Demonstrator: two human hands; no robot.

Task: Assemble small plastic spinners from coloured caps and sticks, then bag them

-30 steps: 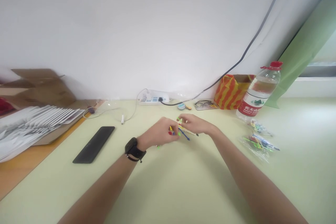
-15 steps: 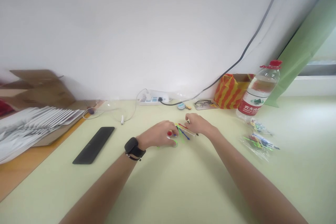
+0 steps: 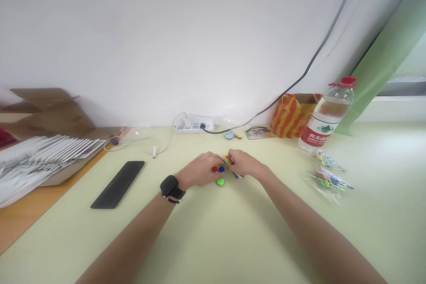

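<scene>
My left hand, with a black watch at the wrist, is closed and curled low over the table. Its fingertips meet those of my right hand, which pinches thin coloured plastic sticks. What the left fingers grip is hidden. Just below the left fingers are a red round piece and a blue round piece, with a green round piece nearer me. A blue stick shows under the right hand.
Bagged coloured plastic parts lie at right, before a large water bottle and a striped bag. A black flat slab lies at left, near stacked white packets. A power strip and glasses sit by the wall.
My right hand has moved left, closing in on the sticks beside my left fingers. My left thumb has drawn back, uncovering the blue and green round pieces.
</scene>
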